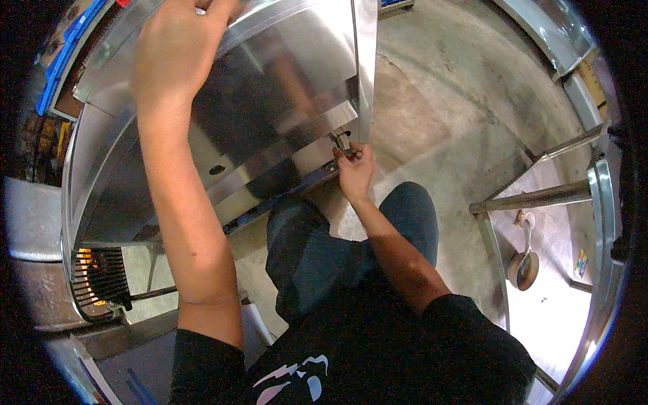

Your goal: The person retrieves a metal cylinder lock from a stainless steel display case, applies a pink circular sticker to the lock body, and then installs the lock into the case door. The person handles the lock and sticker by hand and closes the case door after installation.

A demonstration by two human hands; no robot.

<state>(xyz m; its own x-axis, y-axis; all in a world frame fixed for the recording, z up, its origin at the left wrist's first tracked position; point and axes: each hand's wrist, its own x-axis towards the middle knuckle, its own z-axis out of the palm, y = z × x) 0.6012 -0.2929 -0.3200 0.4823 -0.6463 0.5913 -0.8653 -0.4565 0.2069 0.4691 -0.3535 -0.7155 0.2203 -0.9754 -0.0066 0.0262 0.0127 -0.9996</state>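
Observation:
A large stainless steel appliance (250,94) with a shiny front panel fills the middle and upper left. My right hand (356,169) is at the lower right corner of that front, fingers pinched round a small metal fitting (343,140) that sticks out beside a hole. The fingers hide part of the fitting. High at the upper left, my left hand (175,57) reaches to the top of the appliance. Its fingertips run past the picture's edge, so whether it grips anything does not show. A dark oval hole (217,170) sits in the panel left of my right hand.
My bent knees (410,216) are close to the appliance's lower edge. A metal-framed stand (540,196) is at the right, with a ladle-like utensil (527,233) by a small round bowl (523,270). A black slotted rack (98,280) stands left; concrete floor (432,88) extends right.

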